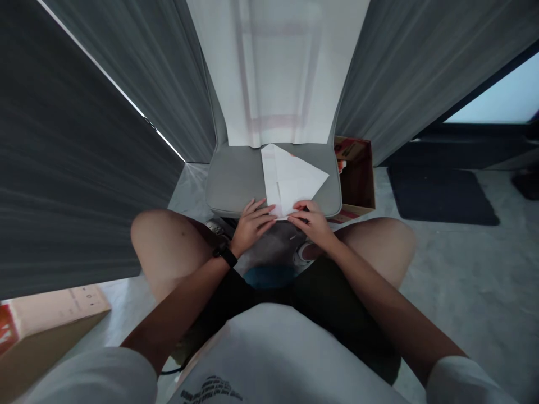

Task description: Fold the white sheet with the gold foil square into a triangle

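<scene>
A folded sheet of white paper [295,177] lies on the grey chair seat [233,174], with a point toward the right and a narrow flap along its left side. My left hand [251,225] rests at its near left corner, fingers stretched out and apart, their tips touching the paper. At the near edge on the other side, my right hand [314,223] pinches the paper between thumb and fingers. A small orange-red mark shows near the upper edge of the sheet. A black band [226,253] is around my left wrist.
White material [282,73] with faint lines covers the chair's back. An open cardboard box [357,179] stands right of the chair, with a dark mat [442,195] farther right. Grey curtains [168,67] hang around. Another box [54,320] sits at the lower left.
</scene>
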{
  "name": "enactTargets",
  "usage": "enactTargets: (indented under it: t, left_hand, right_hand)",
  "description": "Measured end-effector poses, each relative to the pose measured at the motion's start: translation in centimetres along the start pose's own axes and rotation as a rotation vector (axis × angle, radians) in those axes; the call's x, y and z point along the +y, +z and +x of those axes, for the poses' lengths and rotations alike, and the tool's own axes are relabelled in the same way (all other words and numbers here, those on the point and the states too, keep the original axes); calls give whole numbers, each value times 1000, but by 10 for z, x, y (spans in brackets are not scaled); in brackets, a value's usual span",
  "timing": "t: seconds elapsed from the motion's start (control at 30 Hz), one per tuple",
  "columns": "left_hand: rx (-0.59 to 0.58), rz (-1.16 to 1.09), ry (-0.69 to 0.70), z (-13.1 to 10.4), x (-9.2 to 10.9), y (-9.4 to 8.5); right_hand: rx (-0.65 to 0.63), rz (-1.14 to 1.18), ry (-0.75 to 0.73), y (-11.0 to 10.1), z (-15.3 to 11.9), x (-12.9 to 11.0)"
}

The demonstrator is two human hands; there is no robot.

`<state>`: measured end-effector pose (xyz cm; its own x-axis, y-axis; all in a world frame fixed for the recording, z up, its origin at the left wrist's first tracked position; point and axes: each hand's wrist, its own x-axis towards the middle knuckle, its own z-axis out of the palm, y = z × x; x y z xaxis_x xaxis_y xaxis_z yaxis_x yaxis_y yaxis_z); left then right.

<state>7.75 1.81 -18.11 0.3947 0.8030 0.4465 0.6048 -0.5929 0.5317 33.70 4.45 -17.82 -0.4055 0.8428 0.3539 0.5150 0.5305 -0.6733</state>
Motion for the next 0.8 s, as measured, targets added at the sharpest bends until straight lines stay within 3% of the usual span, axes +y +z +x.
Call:
enactTargets:
  t: [0.23,0.37,0.53,0.8]
  left_hand:
    - [207,-5,-139,7,14,14]
    - [227,39,-203,9,19,18]
    - [258,52,-231,11,23,21]
    - [253,52,-206,11,25,20]
  right_hand:
    - [208,-107,152,19,2,-16]
    - [291,-160,193,28,7,-22]
    - [297,-153,217,28,9,-25]
    - [206,-112,152,17,-2,-26]
